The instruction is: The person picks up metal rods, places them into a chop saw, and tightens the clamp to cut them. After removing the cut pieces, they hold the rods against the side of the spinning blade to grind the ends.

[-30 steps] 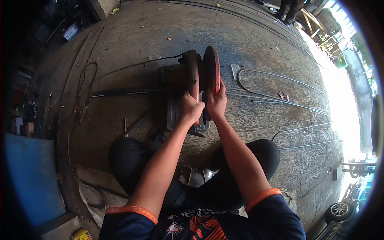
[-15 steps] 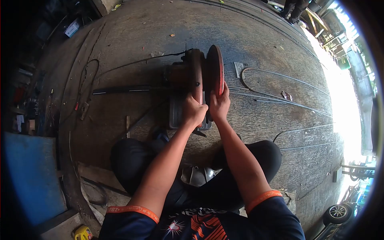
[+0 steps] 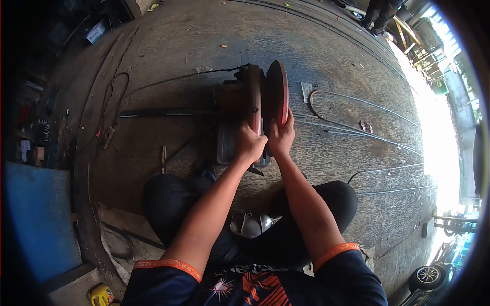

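Observation:
A cut-off machine (image 3: 232, 97) stands on the floor in front of my knees, with a curved reddish guard (image 3: 253, 92) and a grey base (image 3: 224, 148). My left hand (image 3: 250, 144) is wrapped round the lower end of the guard. Upright at the machine's right side is a large round disc (image 3: 277, 86) with a red face. My right hand (image 3: 282, 136) grips the disc's lower edge, fingers on its right face. The two hands are close together. Whatever lies between disc and guard is mostly hidden.
Long metal rods (image 3: 357, 133) lie on the floor at the right, beside a bent rod (image 3: 312, 102). A cable (image 3: 168, 80) runs left from the machine. Metal covers (image 3: 250, 224) lie between my legs. A person's legs (image 3: 380, 15) show at the top right.
The view has shifted slightly, so the machine and disc appear a little lower. Both hands keep their hold in nearly the same places.

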Motion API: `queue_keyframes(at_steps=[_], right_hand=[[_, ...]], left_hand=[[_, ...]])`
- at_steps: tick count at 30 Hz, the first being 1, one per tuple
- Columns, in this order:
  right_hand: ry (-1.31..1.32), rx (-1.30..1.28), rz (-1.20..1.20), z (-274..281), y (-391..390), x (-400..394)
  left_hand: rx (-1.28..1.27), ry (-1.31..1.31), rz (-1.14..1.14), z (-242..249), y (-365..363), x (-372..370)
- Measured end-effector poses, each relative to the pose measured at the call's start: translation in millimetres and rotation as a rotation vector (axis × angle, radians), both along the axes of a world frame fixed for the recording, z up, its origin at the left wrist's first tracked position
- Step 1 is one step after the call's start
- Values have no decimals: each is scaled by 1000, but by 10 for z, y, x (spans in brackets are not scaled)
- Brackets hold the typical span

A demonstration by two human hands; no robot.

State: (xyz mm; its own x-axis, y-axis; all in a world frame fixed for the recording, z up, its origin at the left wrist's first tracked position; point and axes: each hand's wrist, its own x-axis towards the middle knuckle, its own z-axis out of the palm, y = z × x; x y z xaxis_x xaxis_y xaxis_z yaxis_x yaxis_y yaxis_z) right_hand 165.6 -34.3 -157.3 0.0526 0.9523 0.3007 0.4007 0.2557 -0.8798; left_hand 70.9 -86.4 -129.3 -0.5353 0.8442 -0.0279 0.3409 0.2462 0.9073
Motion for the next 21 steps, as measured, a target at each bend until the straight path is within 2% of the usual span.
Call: queue_keyframes(at_steps=[12, 21], right_hand=[[2, -18, -11, -89, -14, 0], [10, -41, -6, -99, -42, 10]], left_hand=[[-65, -41, -19, 116, -48, 20], [-15, -4, -7, -90, -42, 26]])
